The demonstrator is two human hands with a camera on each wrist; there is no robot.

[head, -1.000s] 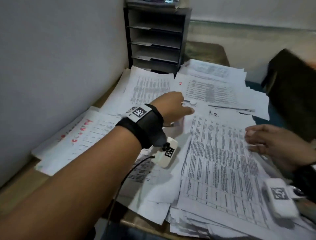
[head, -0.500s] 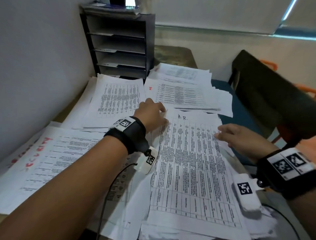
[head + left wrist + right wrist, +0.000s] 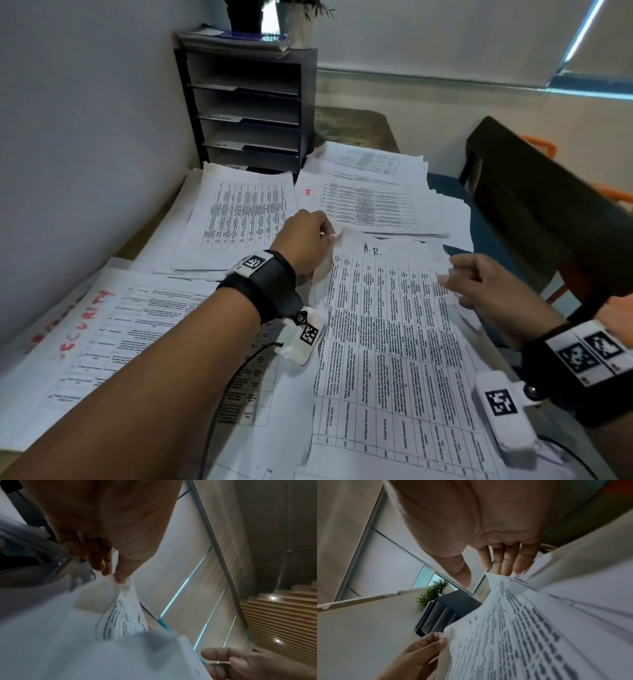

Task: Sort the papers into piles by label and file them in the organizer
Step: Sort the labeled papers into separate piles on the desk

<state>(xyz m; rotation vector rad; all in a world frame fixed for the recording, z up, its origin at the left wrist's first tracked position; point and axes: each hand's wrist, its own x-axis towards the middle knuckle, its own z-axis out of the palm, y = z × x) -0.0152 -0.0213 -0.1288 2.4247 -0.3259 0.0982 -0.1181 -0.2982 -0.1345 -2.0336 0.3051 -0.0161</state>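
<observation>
A printed table sheet marked "A.R." point(image 3: 394, 325) lies on top of the near pile of papers. My left hand point(image 3: 329, 233) pinches its top left corner between thumb and fingers, and the left wrist view shows that corner point(image 3: 123, 612) lifted and curled. My right hand point(image 3: 448, 274) is at the sheet's right edge, its straight fingers point(image 3: 505, 566) touching the paper with the thumb held apart. The black organizer point(image 3: 250, 109), with several shelves, stands at the back against the wall. Sorted piles lie before it: one marked "SECURITY" point(image 3: 102, 325) and one marked "HR" point(image 3: 370, 202).
An unlabelled-looking pile point(image 3: 239, 212) sits between the SECURITY and HR piles, with another point(image 3: 370, 161) behind HR. Books and plant pots point(image 3: 246, 20) top the organizer. A dark chair point(image 3: 548, 205) stands right of the table, and a wall point(image 3: 85, 137) runs along the left.
My left hand slid to the A.R. sheet's top left corner and pinched it, lifting it slightly. The right hand stayed at the right edge. My head tilted up, showing more of the organizer.
</observation>
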